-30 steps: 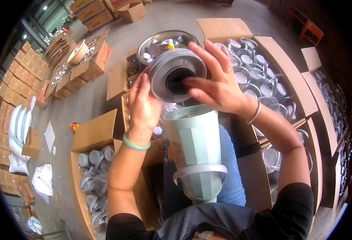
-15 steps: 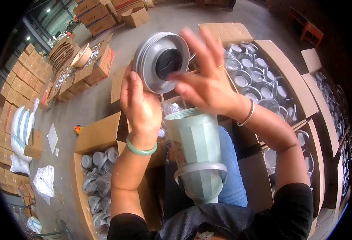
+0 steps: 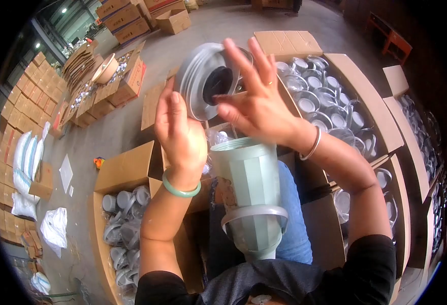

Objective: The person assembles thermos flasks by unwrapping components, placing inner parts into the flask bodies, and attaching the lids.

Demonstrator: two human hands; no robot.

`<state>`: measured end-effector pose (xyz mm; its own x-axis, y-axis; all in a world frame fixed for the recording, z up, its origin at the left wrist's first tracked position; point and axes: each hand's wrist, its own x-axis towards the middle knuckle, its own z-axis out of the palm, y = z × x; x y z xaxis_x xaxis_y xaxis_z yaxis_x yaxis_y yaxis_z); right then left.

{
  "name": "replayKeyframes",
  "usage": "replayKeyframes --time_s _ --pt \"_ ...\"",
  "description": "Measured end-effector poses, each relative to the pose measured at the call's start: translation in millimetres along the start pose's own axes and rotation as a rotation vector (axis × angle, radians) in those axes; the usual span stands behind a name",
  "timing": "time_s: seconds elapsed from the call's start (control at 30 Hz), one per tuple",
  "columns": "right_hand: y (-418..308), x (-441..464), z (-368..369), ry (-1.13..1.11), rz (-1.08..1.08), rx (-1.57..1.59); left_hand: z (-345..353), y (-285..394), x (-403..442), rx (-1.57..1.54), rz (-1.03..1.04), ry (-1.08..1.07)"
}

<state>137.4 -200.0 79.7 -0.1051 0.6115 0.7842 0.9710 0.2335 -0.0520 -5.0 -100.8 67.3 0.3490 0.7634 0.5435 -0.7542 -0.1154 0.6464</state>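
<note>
My left hand (image 3: 180, 134) grips the side of a round grey lid (image 3: 195, 94), its inner side turned towards me. A black round piece (image 3: 217, 85) sits in the middle of the lid. My right hand (image 3: 264, 107) is at the lid's right side, fingers spread; one bent fingertip reaches the black piece, though I cannot tell whether it presses on it. Below both hands a pale green faceted jug (image 3: 254, 175) leans in my lap, its threaded mouth uncovered. A grey band-like handle (image 3: 254, 212) goes around its lower part.
A carton (image 3: 330, 101) of grey lids with handles stands at the right, with more cartons beyond. Another open carton (image 3: 114, 168) of bagged grey parts is at the left. Farther back are stacked boxes (image 3: 124, 23) and a beige basin (image 3: 104, 68). White sacks (image 3: 23, 157) lie far left.
The lid has turned a little, showing more of its side rim. My right hand has shifted slightly, its fingers staying spread near the black piece. The jug stays in place.
</note>
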Motion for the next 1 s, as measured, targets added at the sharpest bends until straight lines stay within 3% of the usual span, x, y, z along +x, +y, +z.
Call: replayKeyframes --time_s 0.1,0.17,0.23,0.3,0.37,0.47,0.57,0.63,0.77,0.87,0.97,1.0 --pt "3.1 1.1 -3.9 0.088 0.019 0.074 -3.8 -0.5 -0.6 -0.003 -0.031 -0.046" --pt "14.9 0.9 -1.5 0.161 0.114 -0.079 -3.4 0.2 -1.5 -0.001 -0.028 -0.014" --pt "11.6 -6.6 4.3 0.12 0.162 -0.088 -3.6 1.0 -1.7 0.031 0.026 -0.071" --pt "-7.8 -11.4 7.7 -0.038 0.05 0.01 -5.7 -4.6 -4.0 0.046 0.02 -0.041" --pt "-9.3 -9.9 2.2 -0.037 0.047 0.025 -8.2 -7.4 -1.8 0.035 -0.015 -0.037" --pt "13.6 -6.7 -8.3 0.217 0.132 0.09 -11.0 -1.3 -0.9 0.055 0.021 -0.032" --pt "26.2 -2.1 -7.0 0.377 0.197 0.383 -10.0 3.3 1.0 0.045 0.049 -0.058" --pt "25.9 -0.3 -8.2 0.05 0.422 1.15 -18.9 -1.0 3.7 0.073 -0.114 -0.236" --pt "58.1 -11.9 -4.5 -0.339 0.484 1.052 -47.2 -11.1 10.2 0.313 -0.178 -0.444" --pt "57.8 -39.7 6.9 -0.391 0.519 1.231 -59.7 -15.4 5.1 0.447 -0.186 -0.628" --pt "53.5 -64.7 11.1 -0.39 0.483 1.311 -60.4 -2.9 -7.8 0.485 -0.332 -0.694" --pt "54.2 -73.3 12.7 -0.392 0.493 1.347 -62.6 -5.2 -10.6 0.495 -0.265 -0.74"
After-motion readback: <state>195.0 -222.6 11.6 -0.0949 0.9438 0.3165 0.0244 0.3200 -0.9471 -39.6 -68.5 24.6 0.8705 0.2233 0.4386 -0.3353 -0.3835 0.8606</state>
